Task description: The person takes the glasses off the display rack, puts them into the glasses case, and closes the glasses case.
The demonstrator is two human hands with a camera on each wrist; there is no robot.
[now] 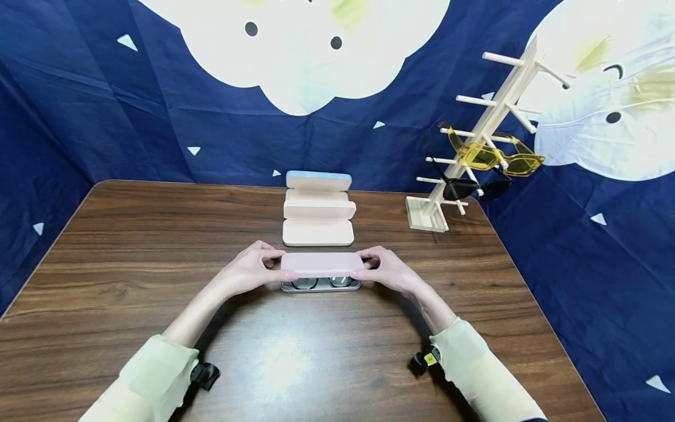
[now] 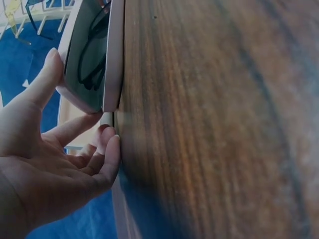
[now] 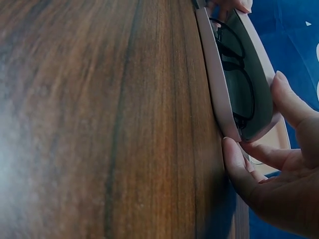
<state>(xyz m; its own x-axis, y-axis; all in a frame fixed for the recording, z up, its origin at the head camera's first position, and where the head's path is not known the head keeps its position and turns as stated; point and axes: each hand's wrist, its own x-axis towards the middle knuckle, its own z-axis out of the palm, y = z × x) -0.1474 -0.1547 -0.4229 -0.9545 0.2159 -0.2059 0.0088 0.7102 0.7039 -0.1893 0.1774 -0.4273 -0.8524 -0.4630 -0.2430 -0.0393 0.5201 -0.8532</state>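
Observation:
A pale pink glasses case [image 1: 323,265] lies on the table in front of me with its lid partly raised. Dark-framed eyeglasses [image 3: 252,94] rest inside, showing through the gap below the lid; in the head view only the lower lenses show. My left hand [image 1: 246,271] holds the left end of the lid, thumb at the front edge and index finger toward the hinge. At the right end, my right hand [image 1: 389,272] grips the lid the same way. The other fingers of each hand curl loosely beside the case in the wrist views.
Behind the pink case, two more glasses cases stand with lids up, a nearer case [image 1: 319,233] and a farther case [image 1: 319,180]. At the back right a wooden display rack [image 1: 487,123] carries yellow sunglasses [image 1: 482,157] and black sunglasses [image 1: 460,189]. A blue patterned cloth [image 1: 158,129] hangs behind the table.

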